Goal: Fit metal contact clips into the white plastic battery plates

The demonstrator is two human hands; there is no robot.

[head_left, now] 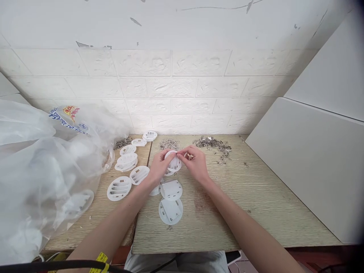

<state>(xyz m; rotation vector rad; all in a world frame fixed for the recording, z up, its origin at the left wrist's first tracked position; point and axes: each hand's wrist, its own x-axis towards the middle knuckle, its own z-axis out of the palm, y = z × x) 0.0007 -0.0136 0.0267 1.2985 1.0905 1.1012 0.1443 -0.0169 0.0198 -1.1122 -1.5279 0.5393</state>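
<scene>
My left hand (160, 163) is closed round a white round plastic battery holder (175, 163), its thumb across the upper face. At the holder's upper edge, the thumb and index finger of my right hand (193, 161) are pinched together. A tiny dark bit shows at those fingertips, too small to make out. Just below my hands, two more white battery holders lie partly overlapped, one (171, 190) above the other (170, 211), with small metal contacts in their slots. Another is partly hidden behind my left wrist.
Several battery holders (119, 188) form a line on the left table section. Small metal parts lie in a light heap (169, 144), a darker heap (212, 144) and a heap (124, 142) at back left. A clear plastic bag (76, 163) bulges at left; a grey panel (307, 163) leans right.
</scene>
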